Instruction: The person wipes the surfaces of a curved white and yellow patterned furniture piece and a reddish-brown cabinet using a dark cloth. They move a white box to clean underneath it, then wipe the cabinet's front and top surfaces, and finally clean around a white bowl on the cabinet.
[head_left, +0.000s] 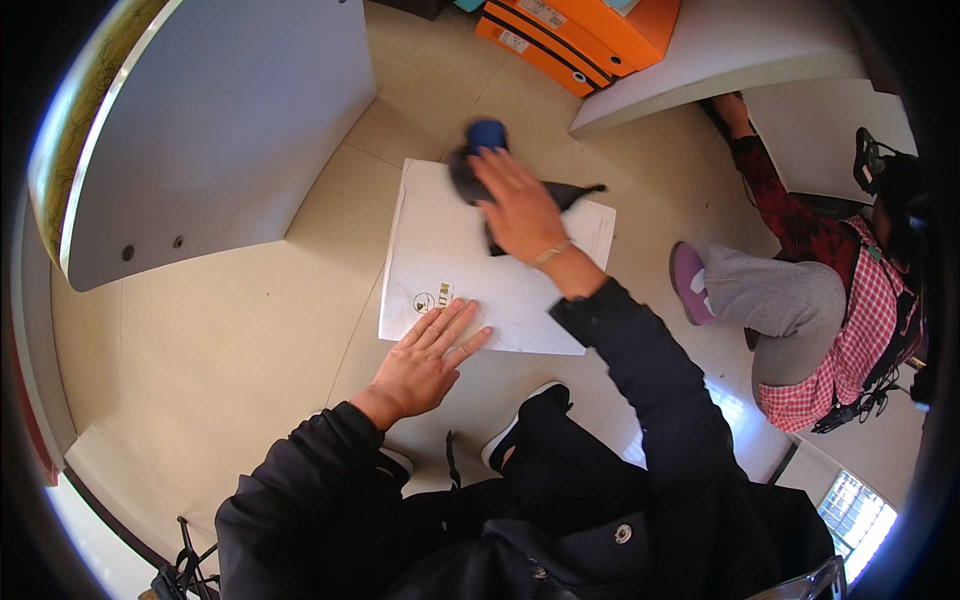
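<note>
A flat white box or board (480, 255) with a printed logo lies on the tiled floor before my feet. My left hand (424, 356) rests on its near left corner, fingers spread, holding nothing. On the far part of the white surface my right hand (521, 206) presses on a dark cloth (469, 176), which is blurred by motion. A blue part (487, 133) shows beyond the fingertips; whether it belongs to the cloth I cannot tell. Whether the right fingers grip the cloth or only lie on it is unclear.
A grey panel (225, 127) stands at the left. Orange file boxes (555, 45) rest at the top, beside a white shelf edge (720, 90). At the right another person sits or crouches, a purple shoe (690, 283) near the white box, one arm reaching under the shelf.
</note>
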